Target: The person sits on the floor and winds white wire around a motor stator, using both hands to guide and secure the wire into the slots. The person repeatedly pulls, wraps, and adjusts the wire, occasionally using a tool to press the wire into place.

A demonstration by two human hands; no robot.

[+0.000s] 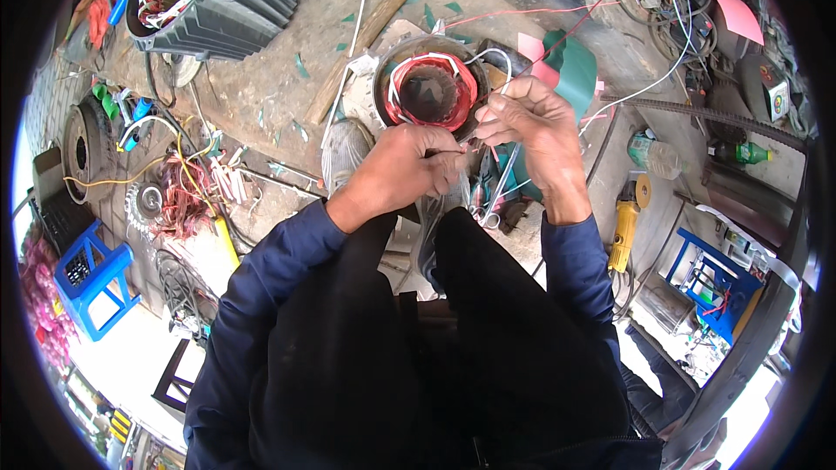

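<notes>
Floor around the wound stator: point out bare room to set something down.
The barest floor lies between the big ribbed housing and the wooden strip, though green scraps dot it. It is crowded right of the stator, with a green sheet, and just below, where the left hand and right hand work.

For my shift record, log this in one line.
left hand: fingers curled, contents unclear | right hand: at white lead | nearby: red coil

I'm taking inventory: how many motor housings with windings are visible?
2: the large grey finned housing, upper left; the smaller round housing, upper centre. Others may be hidden.
</notes>
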